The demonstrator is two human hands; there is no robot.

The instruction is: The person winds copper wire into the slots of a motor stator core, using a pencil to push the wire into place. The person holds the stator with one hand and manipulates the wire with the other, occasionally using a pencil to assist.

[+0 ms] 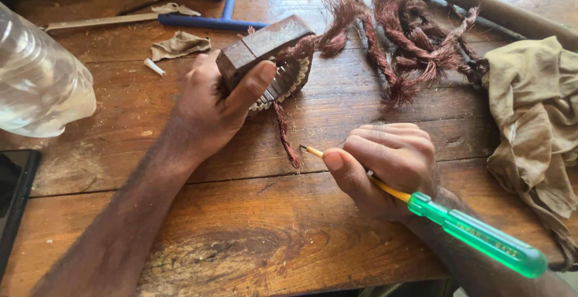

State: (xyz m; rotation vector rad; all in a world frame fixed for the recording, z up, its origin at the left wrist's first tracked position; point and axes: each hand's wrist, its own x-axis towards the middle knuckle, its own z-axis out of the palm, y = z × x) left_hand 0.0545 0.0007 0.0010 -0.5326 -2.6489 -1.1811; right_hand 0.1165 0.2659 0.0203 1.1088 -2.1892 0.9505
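My left hand (212, 105) grips a dark brown motor stator core (269, 53) lying on the wooden table (253, 225), thumb across its slotted pale-lined face. A strand of copper wire (285, 135) hangs from the core toward me. My right hand (385, 161) holds a screwdriver (469, 229) with a yellow shaft and green translucent handle; its tip sits just right of the strand's lower end. Bundles of pulled copper winding (415, 38) lie behind the core, one still joined to it.
A clear plastic bottle (42, 83) lies at the left edge. A beige rag (533, 113) sits at the right. Behind are a blue-handled T tool (205, 20), a metal blade, cloth scraps (177, 45) and a wooden hammer handle (512, 15). A dark phone (15, 194) lies front left.
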